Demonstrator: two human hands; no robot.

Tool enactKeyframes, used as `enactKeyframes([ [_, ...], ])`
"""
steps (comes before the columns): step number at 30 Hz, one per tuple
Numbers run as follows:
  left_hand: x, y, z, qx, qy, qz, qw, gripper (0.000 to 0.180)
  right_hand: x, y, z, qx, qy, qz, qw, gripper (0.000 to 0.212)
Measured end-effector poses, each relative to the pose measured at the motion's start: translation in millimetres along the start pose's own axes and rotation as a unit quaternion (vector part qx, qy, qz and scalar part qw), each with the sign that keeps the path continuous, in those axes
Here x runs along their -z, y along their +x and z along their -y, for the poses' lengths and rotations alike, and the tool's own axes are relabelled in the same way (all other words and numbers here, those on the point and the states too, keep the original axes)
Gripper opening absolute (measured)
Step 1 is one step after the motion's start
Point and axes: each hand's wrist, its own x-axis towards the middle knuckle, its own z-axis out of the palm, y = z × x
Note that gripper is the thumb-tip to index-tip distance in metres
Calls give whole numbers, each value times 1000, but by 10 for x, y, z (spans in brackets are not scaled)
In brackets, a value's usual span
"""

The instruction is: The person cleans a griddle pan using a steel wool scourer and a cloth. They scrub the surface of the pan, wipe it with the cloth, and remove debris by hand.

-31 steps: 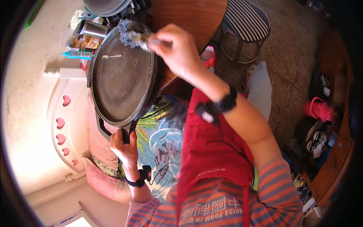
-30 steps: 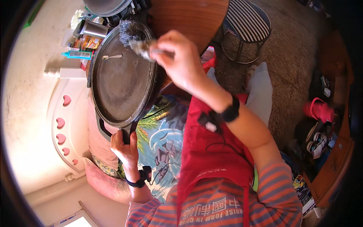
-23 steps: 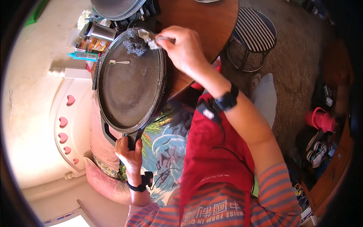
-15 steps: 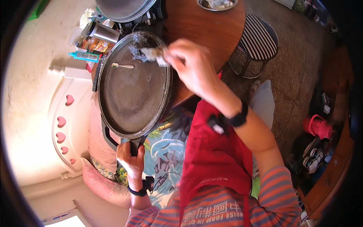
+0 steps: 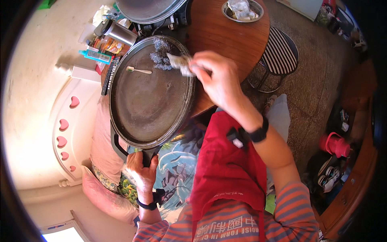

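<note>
A large round dark pan (image 5: 147, 109) lies tilted before me, its inside streaked and dull. My left hand (image 5: 141, 171) is closed around its black handle (image 5: 150, 154) at the near edge. Over the pan's right rim, my right hand (image 5: 219, 76) pinches a crumpled whitish piece (image 5: 179, 64); blur hides whether it is cloth or paper. Just left of that piece, grey steel wool (image 5: 160, 52) sits in loose clumps at the pan's far side. A small toothbrush (image 5: 139, 70) with a pale handle rests inside the pan, left of the steel wool.
Beyond lies a round wooden table (image 5: 225, 40) bearing a metal bowl (image 5: 226, 14) with a whitish bag. Another round pan (image 5: 151, 10) stands at the far edge. A steel flask (image 5: 121, 33) and blue tube (image 5: 96, 55) are left. A striped stool (image 5: 280, 52) stands right.
My right hand has shifted right and slightly nearer with the whitish piece, leaving more of the steel wool visible. The whole view has shifted a little; my left hand keeps its hold on the handle.
</note>
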Motion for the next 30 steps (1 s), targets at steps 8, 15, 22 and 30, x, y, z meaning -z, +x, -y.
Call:
enactKeyframes([
  [8, 61, 53, -34, -9, -5, 14, 1000, 45, -1, -663, 945, 88, 81, 75, 990, 22],
  [15, 69, 57, 146, -46, -25, -6, 999, 49, -229, -68, 1216, 128, 1, 326, 937, 31],
  [22, 128, 50, 574, -58, -38, 1, 998, 56, -64, 335, 860, 30, -25, 348, 937, 11],
  [30, 186, 147, 655, -59, -59, 9, 996, 60, -607, 1357, 134, 178, -369, 257, 875, 13],
])
